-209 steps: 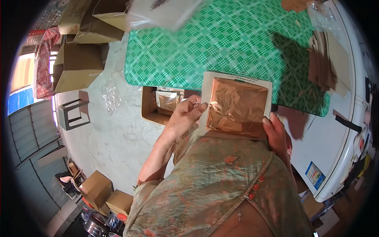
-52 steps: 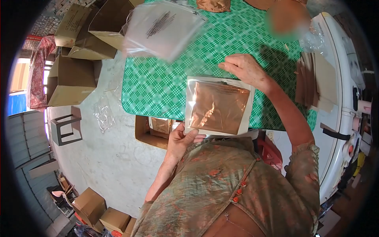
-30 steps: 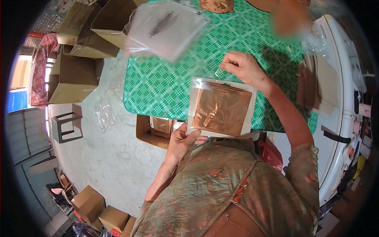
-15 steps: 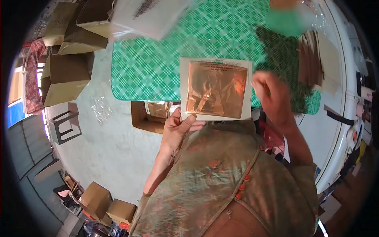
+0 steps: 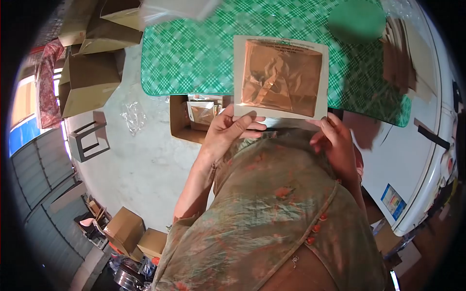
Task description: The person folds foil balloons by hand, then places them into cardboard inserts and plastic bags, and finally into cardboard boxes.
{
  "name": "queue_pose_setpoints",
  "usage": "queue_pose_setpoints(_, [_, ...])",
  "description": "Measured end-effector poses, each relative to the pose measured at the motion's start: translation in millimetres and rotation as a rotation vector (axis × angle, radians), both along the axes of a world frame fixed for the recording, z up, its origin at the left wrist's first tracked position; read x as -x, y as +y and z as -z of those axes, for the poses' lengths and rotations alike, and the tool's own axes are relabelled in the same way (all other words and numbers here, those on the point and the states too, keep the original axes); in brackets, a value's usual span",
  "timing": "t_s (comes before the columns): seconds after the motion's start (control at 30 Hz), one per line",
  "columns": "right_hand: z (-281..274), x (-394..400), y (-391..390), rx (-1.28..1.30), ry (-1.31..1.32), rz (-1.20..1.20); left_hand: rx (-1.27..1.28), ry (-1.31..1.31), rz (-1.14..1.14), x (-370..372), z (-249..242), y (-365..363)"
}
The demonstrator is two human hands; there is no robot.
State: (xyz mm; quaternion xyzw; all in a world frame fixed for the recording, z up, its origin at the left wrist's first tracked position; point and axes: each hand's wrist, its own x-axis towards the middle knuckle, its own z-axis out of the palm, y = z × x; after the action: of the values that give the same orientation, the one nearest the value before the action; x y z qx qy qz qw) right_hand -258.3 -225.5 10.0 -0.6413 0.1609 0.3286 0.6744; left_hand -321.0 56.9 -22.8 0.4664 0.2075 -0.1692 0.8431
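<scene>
Copper-coloured, one packet (image 5: 283, 80) has its lower edge pinched by left hand (image 5: 224, 133) and right hand (image 5: 338, 140).

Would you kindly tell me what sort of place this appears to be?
Probably a small packing workroom: open cardboard boxes, a green-checked table, and a flat copper-coloured packet in the left hand.

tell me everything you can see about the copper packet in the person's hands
The copper packet is flat and roughly square: a shiny, creased, foil-like copper panel with a pale border. Small dark print runs along its far edge, too small to read. It looks closed. The left hand grips its near left corner, thumb on top; the right hand is at the near right corner. Its far part overlaps the green tablecloth in view.
</scene>
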Motion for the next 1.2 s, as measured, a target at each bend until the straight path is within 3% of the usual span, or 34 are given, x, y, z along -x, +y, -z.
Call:
queue_pose_setpoints(0.3, [35.0,-1.9,1.5,-0.203,0.070,0.084,-0.016,-0.005,-0.172,-1.6,4.7,-4.8])
queue_pose_setpoints(0.63, [24.9,9.4,0.3,-0.085,-0.010,0.106,0.002,0.105,0.041,20.1,8.1,3.4])
queue_pose_setpoints(0.73, [21.4,9.3,-1.5,-0.057,-0.036,0.035,0.053,0.041,-0.036,19.6,-0.2,-5.7])
queue_pose_setpoints(0.83, [17.4,9.5,2.8,-0.054,-0.069,0.018,0.008,-0.064,-0.038,15.1,-7.4,-2.8])
queue_pose_setpoints(0.97, [24.1,8.6,-2.5,-0.075,-0.091,0.007,-0.110,-0.051,0.096,12.0,-4.3,7.0])
queue_pose_setpoints(1.2, [25.0,5.9,-3.7,-0.036,-0.091,-0.058,-0.152,-0.010,0.127,11.5,-3.4,4.8])
